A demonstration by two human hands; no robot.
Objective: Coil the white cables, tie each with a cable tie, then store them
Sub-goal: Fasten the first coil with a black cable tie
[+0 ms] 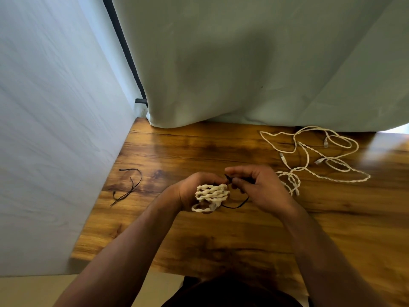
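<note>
White coiled cable [212, 193] gripped by left hand [194, 189], right hand [259, 185] pinching black tie [235, 206].

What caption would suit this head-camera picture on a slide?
Left hand grips a coiled white cable while the right hand works a black cable tie around it.

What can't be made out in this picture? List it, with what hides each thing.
All in the head view:
- Whether the black cable tie is fastened: its ends are hidden between the right hand and left hand.
- The far side of the coiled cable: covered by the left hand.
- Plug types on the loose cables: too small.
- How many spare ties lie there: thin, overlapping.
- Any storage place: none in frame.
</note>
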